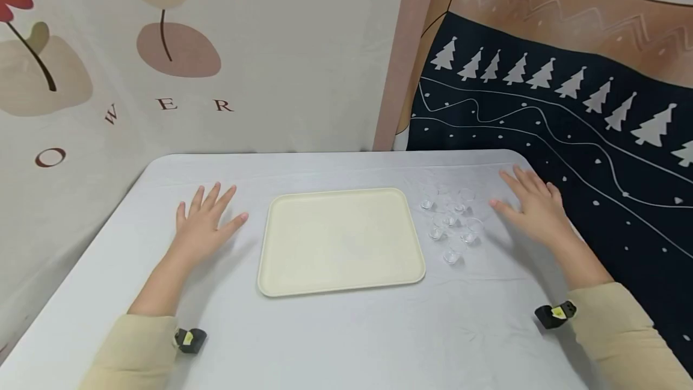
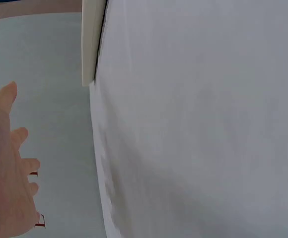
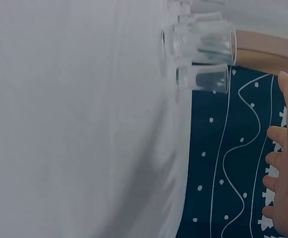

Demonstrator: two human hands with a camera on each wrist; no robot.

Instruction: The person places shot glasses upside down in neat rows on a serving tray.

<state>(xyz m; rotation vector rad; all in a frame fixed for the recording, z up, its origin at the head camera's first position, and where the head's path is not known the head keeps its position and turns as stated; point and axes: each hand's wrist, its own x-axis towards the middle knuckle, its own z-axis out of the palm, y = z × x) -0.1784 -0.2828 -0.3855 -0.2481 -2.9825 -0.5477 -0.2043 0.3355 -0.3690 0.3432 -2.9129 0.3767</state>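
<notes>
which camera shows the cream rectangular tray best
The head view: it shows the whole cream rectangular tray, rim included. The left wrist view catches only part of its edge; the right wrist view shows none.

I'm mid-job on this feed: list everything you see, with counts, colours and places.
Tray: one, cream, mid-table
Cups: apparently six, clear, grouped right of the tray; overlap makes the count uncertain
Tablecloth: one, white, over the table
Flower-print backdrop: one, off-white with pink edging, behind and left
Tree-print backdrop: one, dark blue and brown, right
Wrist devices: two, black with yellow patches, one per wrist
Sleeves: two, beige, on both forearms
Left hand: one, bare, left of the tray
Right hand: one, bare, right of the cups
</notes>
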